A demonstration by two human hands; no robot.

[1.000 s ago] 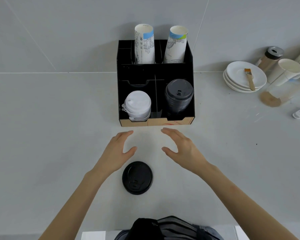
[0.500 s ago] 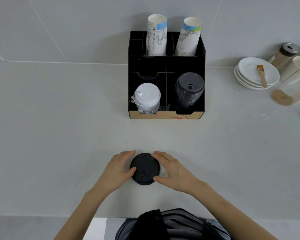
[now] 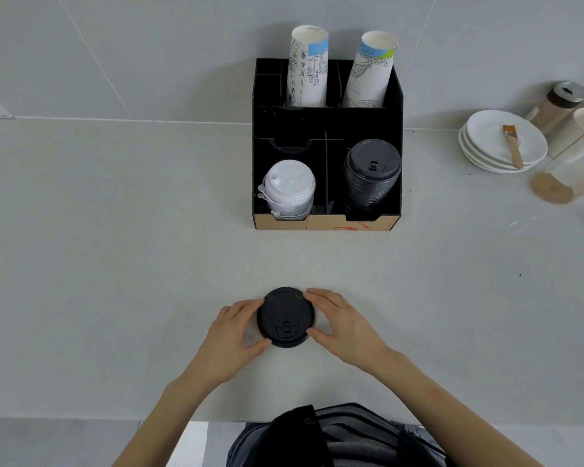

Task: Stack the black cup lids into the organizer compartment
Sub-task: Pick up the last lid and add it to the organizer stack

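Observation:
A black cup lid (image 3: 285, 316) lies on the counter near the front edge, its sip tab toward me. My left hand (image 3: 231, 335) grips its left rim and my right hand (image 3: 343, 323) grips its right rim, thumbs and fingers on the edge. Farther back stands the black organizer (image 3: 327, 129). Its front right compartment holds a tall stack of black lids (image 3: 371, 173). A stack of white lids (image 3: 289, 190) fills the front left compartment.
Two printed paper cup stacks (image 3: 307, 67) stand in the organizer's rear slots. At the right are stacked white plates (image 3: 486, 146) with a brush (image 3: 513, 144), a jar (image 3: 558, 104) and cups. The counter's front edge runs just below my wrists.
Both hands came back from near the organizer to the loose black lid and closed on its two sides. The view shifted so the organizer now sits farther up.

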